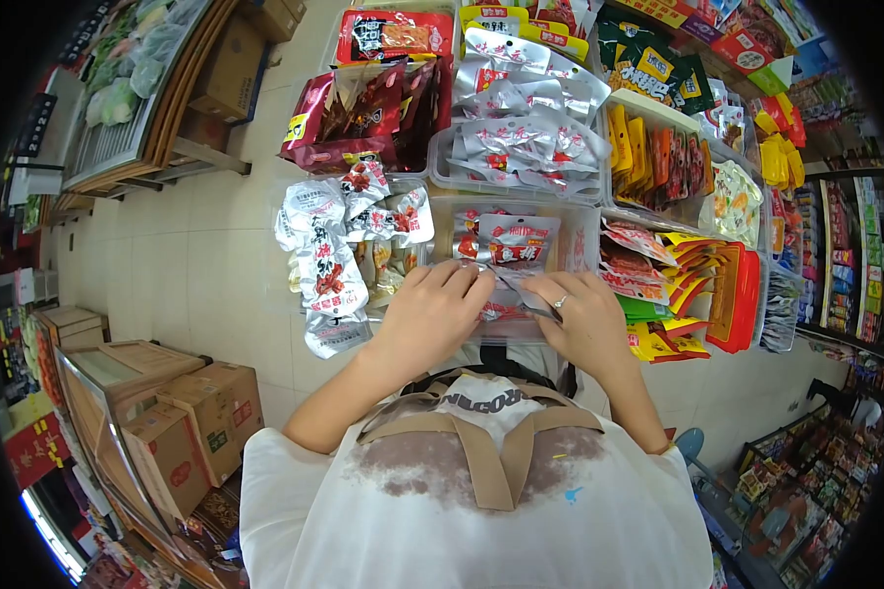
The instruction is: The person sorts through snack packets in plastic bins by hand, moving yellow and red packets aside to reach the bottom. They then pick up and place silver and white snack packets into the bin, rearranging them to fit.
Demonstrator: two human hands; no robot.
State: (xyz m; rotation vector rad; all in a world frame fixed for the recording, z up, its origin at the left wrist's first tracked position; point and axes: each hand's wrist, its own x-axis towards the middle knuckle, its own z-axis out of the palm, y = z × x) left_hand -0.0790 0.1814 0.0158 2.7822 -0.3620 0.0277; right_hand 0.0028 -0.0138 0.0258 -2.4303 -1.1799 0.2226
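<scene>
Grasping a silver foil pouch [508, 294], left hand [442, 307] and right hand [581, 312] meet in the clear plastic bin [581, 240] — uneven pulling might crease it or topple the pouches [521, 239] behind.

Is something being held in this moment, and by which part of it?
Yes, a silver packet: the left grip at its left end, the right grip at its right end; exact finger contact is partly hidden.

The hands [430, 312] partly hide a silver packet [509, 292] (its full shape cannot be told).
</scene>
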